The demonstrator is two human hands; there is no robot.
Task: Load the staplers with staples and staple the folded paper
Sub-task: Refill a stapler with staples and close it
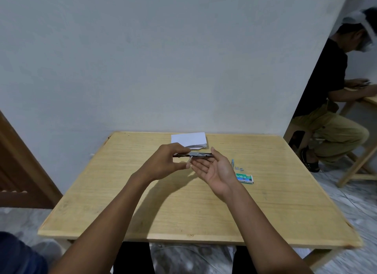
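A small stapler (199, 154), opened out flat with its metal magazine showing, is held above the table (142, 212). My left hand (167, 163) grips its left end and pinches a short strip of staples (189, 159) just below the magazine. My right hand (216, 169) lies palm up with fingers spread, supporting the stapler's right end from beneath. Folded white paper (188, 139) lies at the table's far edge behind the hands. A green staple box (244, 178) and a few loose staple strips (239, 168) lie to the right of my right hand.
The wooden table stands against a pale wall. Another person sits at a second table (367, 99) at the far right. A wooden door (18, 167) is at the left. Patterned floor surrounds the table.
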